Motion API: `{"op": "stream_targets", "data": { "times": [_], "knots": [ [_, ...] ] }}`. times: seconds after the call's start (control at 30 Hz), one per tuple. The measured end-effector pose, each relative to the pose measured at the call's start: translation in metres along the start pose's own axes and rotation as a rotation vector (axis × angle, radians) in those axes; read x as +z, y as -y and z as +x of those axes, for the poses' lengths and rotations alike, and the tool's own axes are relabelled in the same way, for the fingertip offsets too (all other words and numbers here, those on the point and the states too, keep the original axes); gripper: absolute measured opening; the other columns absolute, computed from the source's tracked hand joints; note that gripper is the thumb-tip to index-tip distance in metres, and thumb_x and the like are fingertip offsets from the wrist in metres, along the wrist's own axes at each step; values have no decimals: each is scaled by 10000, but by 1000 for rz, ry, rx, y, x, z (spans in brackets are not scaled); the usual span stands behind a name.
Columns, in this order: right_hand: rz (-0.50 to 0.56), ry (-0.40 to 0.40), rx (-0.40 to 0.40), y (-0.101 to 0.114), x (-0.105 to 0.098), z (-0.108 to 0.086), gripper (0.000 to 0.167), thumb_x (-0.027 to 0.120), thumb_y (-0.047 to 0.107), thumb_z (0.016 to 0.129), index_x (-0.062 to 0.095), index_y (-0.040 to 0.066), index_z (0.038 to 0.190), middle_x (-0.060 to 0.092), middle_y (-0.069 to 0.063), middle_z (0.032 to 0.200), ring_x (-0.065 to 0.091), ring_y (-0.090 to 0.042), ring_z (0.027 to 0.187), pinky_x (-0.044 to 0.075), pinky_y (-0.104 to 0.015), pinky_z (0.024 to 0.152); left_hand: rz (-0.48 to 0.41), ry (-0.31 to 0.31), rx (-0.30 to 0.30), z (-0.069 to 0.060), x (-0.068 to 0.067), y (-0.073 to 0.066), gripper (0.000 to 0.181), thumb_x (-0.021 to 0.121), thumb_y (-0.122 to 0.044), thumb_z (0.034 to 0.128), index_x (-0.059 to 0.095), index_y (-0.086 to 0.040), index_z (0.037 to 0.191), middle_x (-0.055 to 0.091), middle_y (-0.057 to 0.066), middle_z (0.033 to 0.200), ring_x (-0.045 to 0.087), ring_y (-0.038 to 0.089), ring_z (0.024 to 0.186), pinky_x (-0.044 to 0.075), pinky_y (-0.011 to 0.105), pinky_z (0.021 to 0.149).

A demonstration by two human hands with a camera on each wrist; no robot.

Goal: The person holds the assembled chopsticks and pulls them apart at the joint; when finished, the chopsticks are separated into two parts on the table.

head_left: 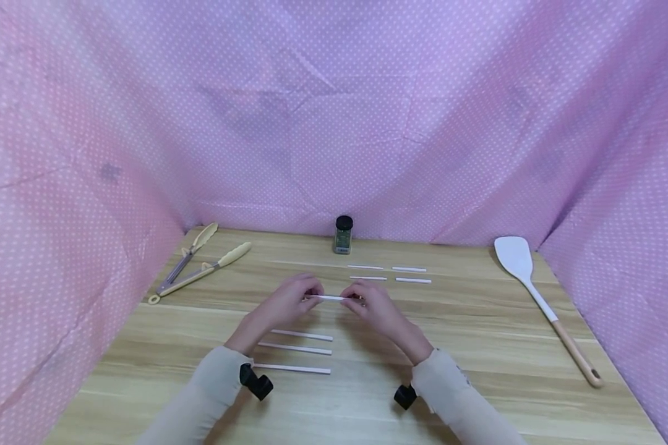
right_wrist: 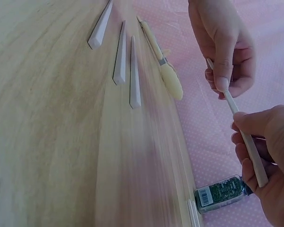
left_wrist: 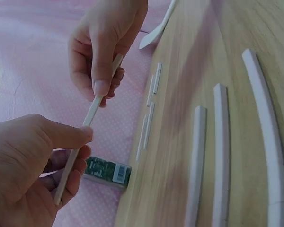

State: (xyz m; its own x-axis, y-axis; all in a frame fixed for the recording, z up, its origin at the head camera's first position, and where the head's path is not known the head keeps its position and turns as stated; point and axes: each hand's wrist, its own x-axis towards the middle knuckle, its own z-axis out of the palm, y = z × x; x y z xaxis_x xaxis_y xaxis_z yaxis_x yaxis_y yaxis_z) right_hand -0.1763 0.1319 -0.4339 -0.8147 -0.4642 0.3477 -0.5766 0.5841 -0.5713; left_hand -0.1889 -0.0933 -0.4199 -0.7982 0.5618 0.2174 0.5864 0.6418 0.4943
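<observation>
Both hands hold one thin white stick (head_left: 331, 298) above the table, one near each end. The left hand (head_left: 292, 301) pinches it between thumb and curled fingers, and the right hand (head_left: 377, 307) does the same. In the left wrist view the stick (left_wrist: 91, 112) runs from the left hand (left_wrist: 33, 165) to the right hand (left_wrist: 102, 47), unbroken. Three longer white sticks (head_left: 303, 335) lie side by side near the left forearm. Beyond the right hand lie several short white sticks (head_left: 414, 280) in two rows.
A jar with a black lid (head_left: 342, 236) stands at the back of the wooden table (head_left: 479, 346). Opened tongs (head_left: 192, 281) lie at the back left, and a white spatula with a wooden handle (head_left: 540, 296) at the right. Pink dotted cloth (head_left: 367, 123) hangs behind.
</observation>
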Motion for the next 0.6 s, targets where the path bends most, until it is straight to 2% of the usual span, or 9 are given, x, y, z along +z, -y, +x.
{"op": "stream_targets", "data": {
  "times": [0.1, 0.33, 0.6],
  "knots": [
    [-2, -5, -9, 0, -1, 1, 69, 669, 154, 896, 703, 112, 939, 658, 21, 902, 581, -94, 809, 504, -228, 720, 24, 5, 9, 4, -1, -5, 50, 667, -199, 901, 666, -152, 883, 576, -81, 861, 527, 52, 789, 478, 229, 710],
    [5, 15, 2, 3, -10, 1, 65, 657, 160, 906, 685, 109, 934, 631, 20, 894, 568, -71, 792, 501, -217, 705, 27, -13, 82, 11, -3, -12, 43, 671, -158, 894, 666, -132, 860, 566, -62, 822, 514, 48, 737, 459, 207, 665],
    [-41, -6, -66, 4, -19, 0, 46, 649, 135, 907, 637, 99, 881, 612, 15, 846, 525, -81, 754, 466, -235, 676, -21, -18, 118, 14, -7, -14, 72, 660, -144, 898, 630, -142, 833, 542, -74, 800, 500, 39, 721, 447, 203, 647]
  ]
}}
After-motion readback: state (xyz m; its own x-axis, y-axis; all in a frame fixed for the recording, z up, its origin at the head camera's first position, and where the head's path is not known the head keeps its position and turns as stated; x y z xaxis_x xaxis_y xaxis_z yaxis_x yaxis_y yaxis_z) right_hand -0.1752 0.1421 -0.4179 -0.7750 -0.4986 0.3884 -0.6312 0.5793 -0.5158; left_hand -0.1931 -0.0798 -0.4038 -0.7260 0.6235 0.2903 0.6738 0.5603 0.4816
